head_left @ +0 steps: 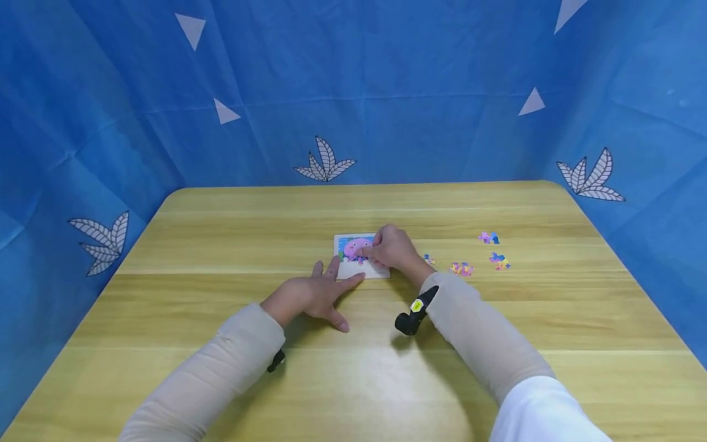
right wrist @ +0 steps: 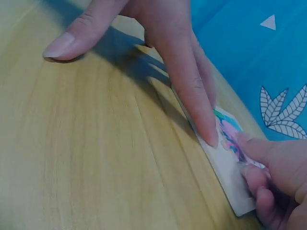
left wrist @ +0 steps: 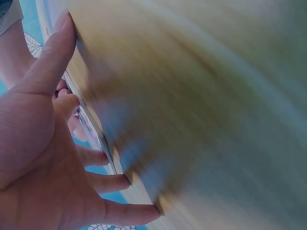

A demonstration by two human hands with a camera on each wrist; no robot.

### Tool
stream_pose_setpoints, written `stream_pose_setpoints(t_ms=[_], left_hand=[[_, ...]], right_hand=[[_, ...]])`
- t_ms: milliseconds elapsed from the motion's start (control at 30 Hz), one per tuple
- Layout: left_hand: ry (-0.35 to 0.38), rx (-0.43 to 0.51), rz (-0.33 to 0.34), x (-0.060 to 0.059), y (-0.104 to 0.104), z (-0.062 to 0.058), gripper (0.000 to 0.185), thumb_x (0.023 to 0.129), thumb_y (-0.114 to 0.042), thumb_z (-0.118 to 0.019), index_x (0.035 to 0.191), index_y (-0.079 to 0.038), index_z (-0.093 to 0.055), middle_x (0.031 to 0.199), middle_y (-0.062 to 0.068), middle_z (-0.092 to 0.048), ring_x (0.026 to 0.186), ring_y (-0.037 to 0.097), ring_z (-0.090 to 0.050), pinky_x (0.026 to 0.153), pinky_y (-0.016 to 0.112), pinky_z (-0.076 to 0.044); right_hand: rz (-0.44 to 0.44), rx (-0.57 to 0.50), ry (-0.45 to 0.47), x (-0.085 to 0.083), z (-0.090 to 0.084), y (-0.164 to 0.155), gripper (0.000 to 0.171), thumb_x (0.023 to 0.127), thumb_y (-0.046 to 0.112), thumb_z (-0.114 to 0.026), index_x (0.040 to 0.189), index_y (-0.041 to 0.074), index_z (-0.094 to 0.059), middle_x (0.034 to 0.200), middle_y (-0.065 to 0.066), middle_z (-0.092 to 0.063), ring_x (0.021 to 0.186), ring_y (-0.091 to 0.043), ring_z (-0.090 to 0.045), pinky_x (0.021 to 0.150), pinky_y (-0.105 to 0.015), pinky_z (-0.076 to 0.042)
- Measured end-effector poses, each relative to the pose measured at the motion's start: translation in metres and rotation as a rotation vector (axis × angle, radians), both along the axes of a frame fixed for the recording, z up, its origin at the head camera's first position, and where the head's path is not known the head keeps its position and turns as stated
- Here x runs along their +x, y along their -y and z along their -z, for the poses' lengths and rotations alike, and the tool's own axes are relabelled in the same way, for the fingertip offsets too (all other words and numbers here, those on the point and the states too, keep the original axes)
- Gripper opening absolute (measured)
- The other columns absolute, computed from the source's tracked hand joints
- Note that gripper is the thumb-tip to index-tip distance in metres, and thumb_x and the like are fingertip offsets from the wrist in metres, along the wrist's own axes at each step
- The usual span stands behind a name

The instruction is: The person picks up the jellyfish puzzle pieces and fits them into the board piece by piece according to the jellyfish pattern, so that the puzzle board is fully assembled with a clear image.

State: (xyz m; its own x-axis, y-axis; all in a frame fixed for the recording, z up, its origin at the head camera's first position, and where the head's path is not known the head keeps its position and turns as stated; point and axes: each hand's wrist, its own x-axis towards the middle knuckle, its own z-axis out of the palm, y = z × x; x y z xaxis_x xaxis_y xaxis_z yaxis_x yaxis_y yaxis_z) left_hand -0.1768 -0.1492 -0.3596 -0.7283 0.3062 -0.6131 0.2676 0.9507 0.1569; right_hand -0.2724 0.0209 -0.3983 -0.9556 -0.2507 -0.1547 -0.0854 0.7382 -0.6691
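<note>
A small jigsaw puzzle [head_left: 358, 245] with a pink cartoon face lies in a white tray [head_left: 361, 270] on the table. Its upper part is filled, and its lower part shows bare white. My left hand [head_left: 320, 294] rests with spread fingers at the tray's lower left; its index finger [right wrist: 204, 124] touches the tray's near edge. Over the right side of the picture, my right hand [head_left: 393, 250] has curled fingers and its thumb [right wrist: 254, 147] down on the picture. A puzzle piece seems pinched there, mostly hidden by the fingers.
Loose joined pieces lie to the right on the wooden table [head_left: 353, 380]: a pink and blue cluster [head_left: 488, 237], a mixed cluster [head_left: 499, 261], a yellow and pink cluster [head_left: 461, 269], and a small one [head_left: 428, 259] by the right wrist. Blue cloth [head_left: 386, 92] surrounds the table.
</note>
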Motion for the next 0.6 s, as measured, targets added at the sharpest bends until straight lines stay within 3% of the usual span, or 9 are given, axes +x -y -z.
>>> stream_pose_setpoints(t_ms=[267, 367, 467, 600], left_hand=[[-0.004, -0.007, 0.007, 0.0, 0.001, 0.0, 0.098, 0.073, -0.063, -0.066, 0.148, -0.047, -0.004, 0.157, 0.013, 0.015, 0.142, 0.045, 0.004, 0.102, 0.066, -0.025], [-0.007, -0.005, 0.0, 0.0, 0.001, 0.0, 0.099, 0.073, -0.062, -0.067, 0.148, -0.047, -0.005, 0.158, 0.013, 0.015, 0.142, 0.044, 0.004, 0.103, 0.066, -0.024], [-0.01, -0.002, -0.005, 0.001, 0.001, 0.001, 0.099, 0.072, -0.062, -0.067, 0.148, -0.047, -0.005, 0.158, 0.012, 0.014, 0.143, 0.043, 0.004, 0.104, 0.065, -0.023], [-0.009, 0.017, -0.01, 0.001, 0.002, 0.001, 0.1, 0.072, -0.061, -0.068, 0.148, -0.047, -0.006, 0.158, 0.012, 0.014, 0.143, 0.043, 0.005, 0.104, 0.065, -0.023]], right_hand=[[0.009, -0.085, -0.062, 0.003, -0.008, -0.028, 0.039, 0.083, 0.045, -0.069, 0.086, 0.008, -0.058, 0.068, -0.006, -0.062, 0.053, -0.018, -0.06, 0.049, -0.028, -0.04], [0.032, -0.118, -0.043, 0.001, -0.01, -0.047, 0.038, 0.085, 0.043, -0.068, 0.092, 0.008, -0.057, 0.072, -0.009, -0.066, 0.054, -0.021, -0.062, 0.045, -0.03, -0.042], [0.065, -0.112, -0.042, -0.002, -0.01, -0.065, 0.04, 0.085, 0.045, -0.067, 0.095, 0.008, -0.056, 0.074, -0.01, -0.067, 0.057, -0.021, -0.062, 0.045, -0.031, -0.043], [0.106, -0.06, -0.091, -0.009, -0.012, -0.09, 0.043, 0.085, 0.046, -0.065, 0.098, 0.006, -0.057, 0.078, -0.01, -0.065, 0.062, -0.02, -0.061, 0.054, -0.031, -0.046]])
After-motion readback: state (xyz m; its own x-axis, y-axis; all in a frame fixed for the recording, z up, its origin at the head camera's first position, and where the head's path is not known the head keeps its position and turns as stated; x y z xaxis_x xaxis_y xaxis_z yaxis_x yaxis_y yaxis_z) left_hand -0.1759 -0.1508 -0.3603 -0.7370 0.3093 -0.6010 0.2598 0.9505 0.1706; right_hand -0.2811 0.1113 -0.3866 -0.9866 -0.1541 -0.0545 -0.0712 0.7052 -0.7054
